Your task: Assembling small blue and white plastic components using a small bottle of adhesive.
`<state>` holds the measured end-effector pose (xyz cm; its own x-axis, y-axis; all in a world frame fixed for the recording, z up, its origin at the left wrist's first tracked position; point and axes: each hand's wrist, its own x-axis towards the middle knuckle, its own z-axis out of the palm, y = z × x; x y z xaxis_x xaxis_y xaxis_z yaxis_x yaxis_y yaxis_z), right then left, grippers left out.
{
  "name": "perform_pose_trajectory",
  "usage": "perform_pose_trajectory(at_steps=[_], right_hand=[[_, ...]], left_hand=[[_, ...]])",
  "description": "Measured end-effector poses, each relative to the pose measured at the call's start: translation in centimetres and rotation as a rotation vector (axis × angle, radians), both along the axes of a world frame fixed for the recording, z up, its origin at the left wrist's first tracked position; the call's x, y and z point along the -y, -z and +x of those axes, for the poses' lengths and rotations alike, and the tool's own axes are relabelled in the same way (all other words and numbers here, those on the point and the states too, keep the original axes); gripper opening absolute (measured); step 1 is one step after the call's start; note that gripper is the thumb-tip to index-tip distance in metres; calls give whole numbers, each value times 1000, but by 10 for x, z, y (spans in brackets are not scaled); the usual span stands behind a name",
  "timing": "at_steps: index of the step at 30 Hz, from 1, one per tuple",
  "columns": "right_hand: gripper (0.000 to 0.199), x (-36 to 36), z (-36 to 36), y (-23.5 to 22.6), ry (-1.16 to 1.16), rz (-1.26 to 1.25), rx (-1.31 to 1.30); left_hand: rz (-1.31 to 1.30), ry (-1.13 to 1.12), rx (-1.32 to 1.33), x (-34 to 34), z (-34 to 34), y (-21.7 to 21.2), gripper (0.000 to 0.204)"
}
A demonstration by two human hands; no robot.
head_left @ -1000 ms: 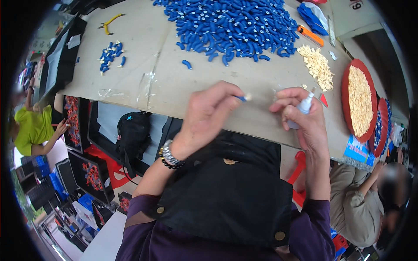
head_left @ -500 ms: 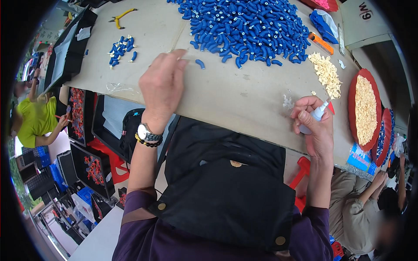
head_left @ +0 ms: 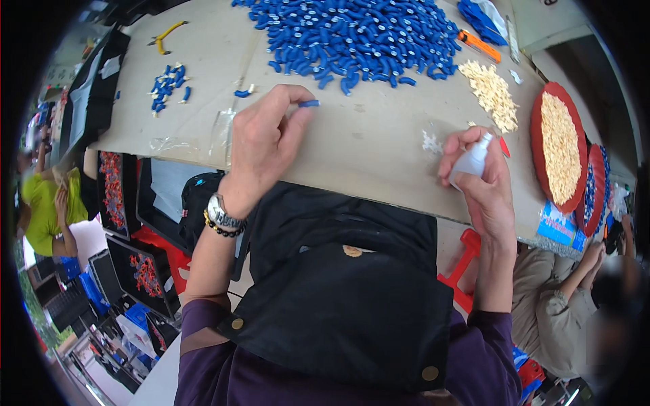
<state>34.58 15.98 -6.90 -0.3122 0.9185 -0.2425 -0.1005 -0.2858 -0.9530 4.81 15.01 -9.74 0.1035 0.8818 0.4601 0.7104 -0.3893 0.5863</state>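
My left hand (head_left: 267,139) is closed, pinching a small curved blue tube-like piece (head_left: 309,103) between thumb and forefinger, just above the table. In my right hand (head_left: 482,179) is a small white squeeze bottle (head_left: 470,161), its nozzle pointing up and away from me. The large pile of blue pieces (head_left: 359,40) lies beyond both hands. A blue piece with a cream tip (head_left: 242,93) lies beside my left hand, and a small group of such tipped pieces (head_left: 167,84) is further left. Small cream pieces (head_left: 491,95) form a heap beyond my right hand.
Yellow-handled pliers (head_left: 162,39) lie at the far left, near a black tray (head_left: 101,84). An orange cutter (head_left: 479,46) is beside the blue pile. At right stands a red basket (head_left: 539,139) of cream pieces. Other people sit on both sides.
My left hand has taken hold of the loose blue piece and lifted it. A tipped blue piece now shows left of that hand. My right hand still holds the bottle; the whole view has shifted slightly.
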Motion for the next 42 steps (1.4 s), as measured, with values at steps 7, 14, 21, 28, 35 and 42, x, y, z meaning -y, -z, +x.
perform_pose_trajectory(at_steps=[7, 14, 21, 28, 35, 42], right_hand=[[26, 5, 0, -9, -51, 453, 471], [37, 14, 4, 5, 171, 435, 169], [26, 12, 4, 8, 154, 632, 204], [25, 13, 0, 8, 154, 728, 327], [25, 13, -2, 6, 138, 750, 355], [23, 13, -4, 5, 137, 738, 370]], left_hand=[[-643, 175, 1127, 18, 65, -3, 18], [-687, 129, 1171, 24, 79, 2, 18], [-651, 180, 1097, 28, 81, 8, 14], [-594, 194, 1126, 28, 84, 10, 13], [-565, 213, 1101, 29, 82, 11, 12], [-561, 232, 1111, 28, 82, 11, 12]])
